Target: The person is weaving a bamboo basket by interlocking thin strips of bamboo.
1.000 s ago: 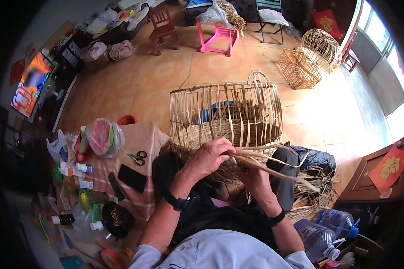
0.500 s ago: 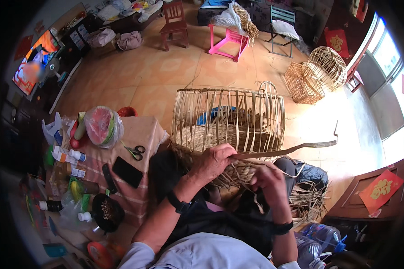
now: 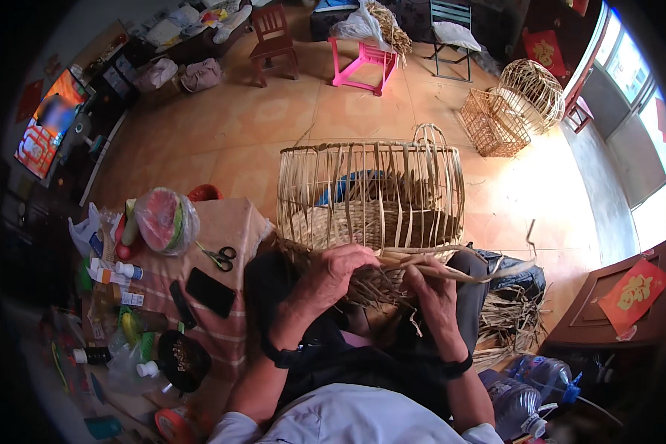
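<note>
Both hands grip a long flat bamboo strip [image 3: 451, 270] lying crosswise against the lower rim of the tall half-woven bamboo basket [image 3: 370, 196], left hand [image 3: 333, 274] closed beside right hand [image 3: 433, 292], strip trailing rightward.

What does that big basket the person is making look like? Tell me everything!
The basket is a tall, unfinished cage of pale bamboo-like strips. Upright slats stand apart with gaps, a tighter woven band circles low, and a looped handle tops it. It lies tilted on the person's lap. The left hand and right hand grip loose strips at its near edge.
</note>
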`<state>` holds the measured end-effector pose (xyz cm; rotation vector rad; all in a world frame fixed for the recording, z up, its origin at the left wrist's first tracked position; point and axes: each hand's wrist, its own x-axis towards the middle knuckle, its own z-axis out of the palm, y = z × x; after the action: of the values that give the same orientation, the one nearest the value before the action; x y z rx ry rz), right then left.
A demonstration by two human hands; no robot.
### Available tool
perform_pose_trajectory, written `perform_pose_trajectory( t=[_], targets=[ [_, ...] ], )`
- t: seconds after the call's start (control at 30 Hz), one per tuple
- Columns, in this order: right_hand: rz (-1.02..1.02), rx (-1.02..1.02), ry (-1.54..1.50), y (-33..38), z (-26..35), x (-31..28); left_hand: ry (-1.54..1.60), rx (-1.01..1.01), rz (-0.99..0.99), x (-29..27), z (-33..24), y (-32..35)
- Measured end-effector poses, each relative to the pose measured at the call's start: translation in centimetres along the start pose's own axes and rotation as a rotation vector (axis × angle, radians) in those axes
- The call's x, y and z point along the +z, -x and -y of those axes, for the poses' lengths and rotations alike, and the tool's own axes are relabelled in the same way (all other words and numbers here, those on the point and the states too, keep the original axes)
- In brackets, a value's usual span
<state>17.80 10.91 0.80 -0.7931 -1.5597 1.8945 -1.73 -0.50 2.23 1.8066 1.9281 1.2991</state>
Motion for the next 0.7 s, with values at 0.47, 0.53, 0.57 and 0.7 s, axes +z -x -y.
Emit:
perform_pose_trajectory(
  t=[0.47, 0.53, 0.57, 0.7],
  targets=[
    [-0.055, -0.051, -0.191, -6.1, 1.5, -2.2, -0.244, -0.072, 0.051, 2.7, -2.0, -1.3],
    [-0.024, 0.025, -0.234, -7.4, 1.7, -1.8, -0.340, -0.186, 0.002, 3.6, -2.0, -1.2],
    [0.001, 0.003, -0.240, -8.0, 1.8, -1.6, -0.444, -0.105, 0.000, 4.0, -2.1, -1.0],
    [0.157, -0.070, -0.056, -9.5, 2.3, -1.3, -0.761, 0.006, 0.065, 5.5, -2.3, -0.1]
  ],
)
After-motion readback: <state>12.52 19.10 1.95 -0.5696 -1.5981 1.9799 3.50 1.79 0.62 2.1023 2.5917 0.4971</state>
